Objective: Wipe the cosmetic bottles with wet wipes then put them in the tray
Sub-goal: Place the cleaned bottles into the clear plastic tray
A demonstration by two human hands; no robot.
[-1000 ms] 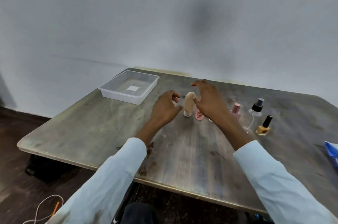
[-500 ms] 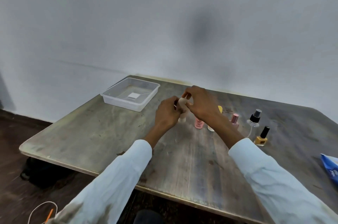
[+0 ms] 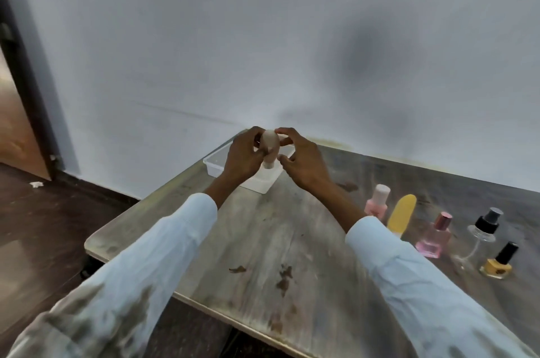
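Above the clear plastic tray (image 3: 214, 164), the left hand (image 3: 244, 157) gripped a beige rounded cosmetic bottle (image 3: 269, 150), cap down; the right hand (image 3: 302, 161) pinched its top, lower fingers loosely spread beside it.

The beige bottle (image 3: 269, 150), standing on the table a second ago, is now lifted and held by both hands (image 3: 244, 157) above the tray (image 3: 214, 163) at eleven o'clock.

Both arms are reaching forward in pale sleeves. The left hand (image 3: 244, 157) is curling its fingers in a grip around a beige bottle (image 3: 269, 148); the right hand (image 3: 302, 161) is pinching its rounded top with fingertips (image 3: 282, 132).
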